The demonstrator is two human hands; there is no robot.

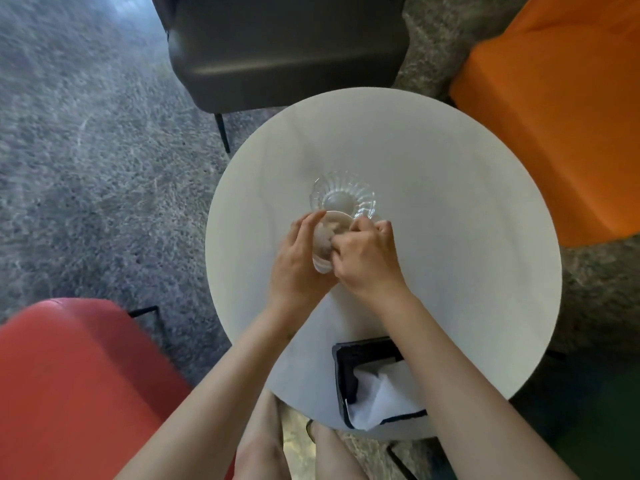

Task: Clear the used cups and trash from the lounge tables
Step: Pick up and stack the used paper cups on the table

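Left hand [294, 268] wraps the tilted paper cup [320, 265] by its side wall, right hand [363, 258] curled at its mouth, apparently pinching a crumpled tissue [327, 234] inside, glass dish [343, 195] just beyond the fingertips — cup judged light, soft-walled, crushable — grip mid-wall, gently.
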